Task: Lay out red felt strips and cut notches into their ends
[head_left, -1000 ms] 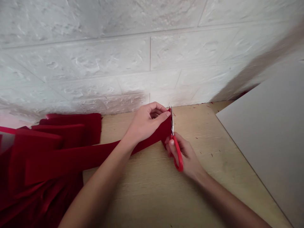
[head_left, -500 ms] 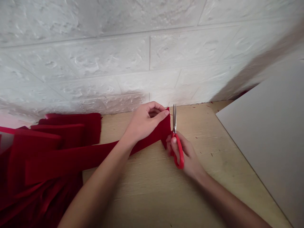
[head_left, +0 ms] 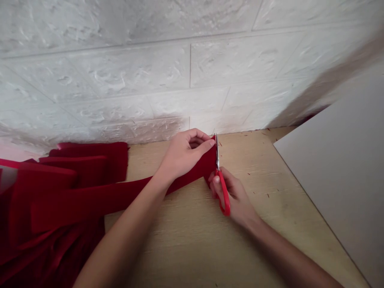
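A long strip of red fabric (head_left: 126, 194) runs from the pile at the left to the middle of the wooden table. Near its right end my left hand (head_left: 187, 154) pinches the upper edge between thumb and fingers. In my right hand (head_left: 229, 192) is a pair of scissors (head_left: 224, 194) with red handles, blades pointing away from me. The blades lie along the cut right edge of the strip, close to my left fingertips. A lower flap of the fabric hangs beside my right fingers, which partly hide it.
Folded red fabric pieces (head_left: 90, 164) and a loose red heap (head_left: 60, 256) lie at the left. A white brick-patterned wall (head_left: 150, 72) borders the wooden table (head_left: 180, 240) at the back. A white panel (head_left: 339, 160) stands at the right. Small dark red scraps dot the tabletop.
My right hand has brought the scissors slightly left, against the strip's right edge, and the blades have closed together. My left hand keeps its pinch in nearly the same place.
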A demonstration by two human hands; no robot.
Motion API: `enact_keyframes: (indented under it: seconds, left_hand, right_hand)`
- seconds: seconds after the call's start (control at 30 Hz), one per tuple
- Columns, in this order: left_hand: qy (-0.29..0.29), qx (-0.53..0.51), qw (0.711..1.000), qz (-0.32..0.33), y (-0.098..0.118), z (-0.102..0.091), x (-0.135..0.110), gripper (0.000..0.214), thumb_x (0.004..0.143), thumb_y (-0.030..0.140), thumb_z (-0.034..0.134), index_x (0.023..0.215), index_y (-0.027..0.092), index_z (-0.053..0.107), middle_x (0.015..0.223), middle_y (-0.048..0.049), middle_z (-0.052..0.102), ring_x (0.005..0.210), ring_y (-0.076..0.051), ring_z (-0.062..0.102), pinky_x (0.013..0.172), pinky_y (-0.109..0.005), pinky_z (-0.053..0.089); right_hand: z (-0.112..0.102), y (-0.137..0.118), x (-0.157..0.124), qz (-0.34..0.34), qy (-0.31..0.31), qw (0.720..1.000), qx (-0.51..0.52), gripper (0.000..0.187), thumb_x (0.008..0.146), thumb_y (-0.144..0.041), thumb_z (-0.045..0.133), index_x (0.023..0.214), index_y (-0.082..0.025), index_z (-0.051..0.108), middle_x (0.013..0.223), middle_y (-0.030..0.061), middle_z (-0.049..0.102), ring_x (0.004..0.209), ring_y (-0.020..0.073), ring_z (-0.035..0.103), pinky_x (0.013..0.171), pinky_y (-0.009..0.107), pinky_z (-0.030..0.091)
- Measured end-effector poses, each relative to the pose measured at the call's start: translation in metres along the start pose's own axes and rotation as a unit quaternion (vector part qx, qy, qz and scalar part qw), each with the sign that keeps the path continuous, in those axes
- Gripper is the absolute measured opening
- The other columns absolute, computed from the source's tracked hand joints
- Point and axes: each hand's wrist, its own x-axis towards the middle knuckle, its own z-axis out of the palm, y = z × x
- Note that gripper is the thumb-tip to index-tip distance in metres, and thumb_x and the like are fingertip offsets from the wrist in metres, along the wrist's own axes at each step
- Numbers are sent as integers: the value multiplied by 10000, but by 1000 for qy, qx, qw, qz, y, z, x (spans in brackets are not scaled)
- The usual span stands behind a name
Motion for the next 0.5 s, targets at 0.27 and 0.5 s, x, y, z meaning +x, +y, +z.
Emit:
enact_keyframes:
  seconds: [0.27,0.5]
  left_hand:
    - [6,-9,1000,10,-2,1,1,123,860,272,698,836,158,658,844,-45,738,742,-138,677,715,-275,523]
    - [10,-18,1000,11,-2,1,0,108,856,249,704,833,150,667,826,-36,741,736,-127,678,712,-258,522]
  right_hand:
    - [-2,-3,-1,5,-11,1000,-19,410,985,-609,460,791,-249,441,717,12,469,648,173,407,590,333,325]
    - [0,-1,1,11,-10,1000,-16,421,984,-603,460,768,-245,415,707,2,448,651,172,399,599,333,323]
